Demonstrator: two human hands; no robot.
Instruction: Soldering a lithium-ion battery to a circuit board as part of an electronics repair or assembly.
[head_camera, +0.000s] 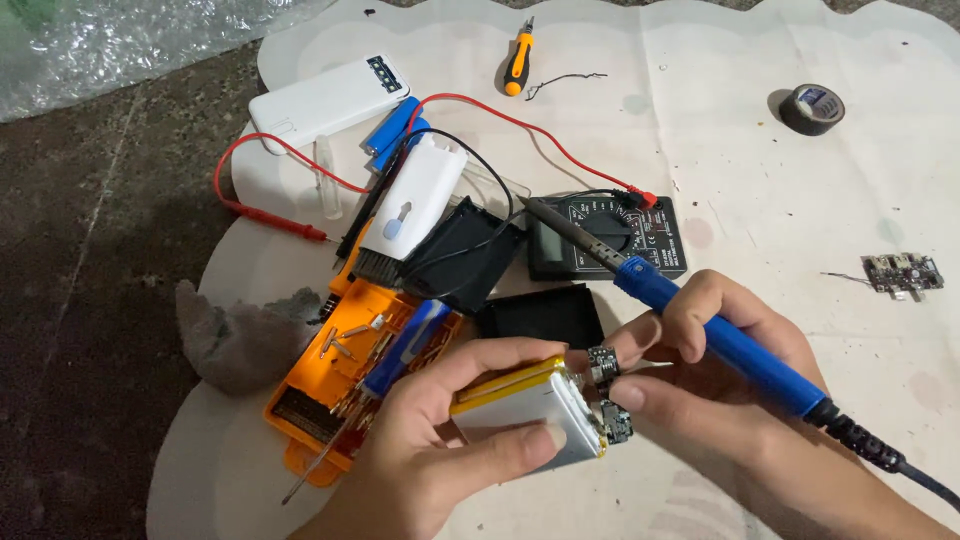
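My left hand (440, 440) grips a flat silver battery pack (535, 415) with yellow edging, thumb on top. At its right end sits a small dark circuit board (606, 385) with connectors. My right hand (720, 390) pinches that board between thumb and forefinger. The same hand also holds a blue-handled soldering iron (700, 320), whose tip (525, 203) points up and left, away from the board. Its black cord (900, 465) runs off to the lower right.
On the white sheet (760, 170) lie a black multimeter (610, 238) with red leads, black case halves (470, 255), an orange tool tray (345, 375), a white power bank (325, 100), blue cells (392, 125), a screwdriver (517, 62), a tape roll (811, 108), another small board (900, 272) and a grey rag (235, 335).
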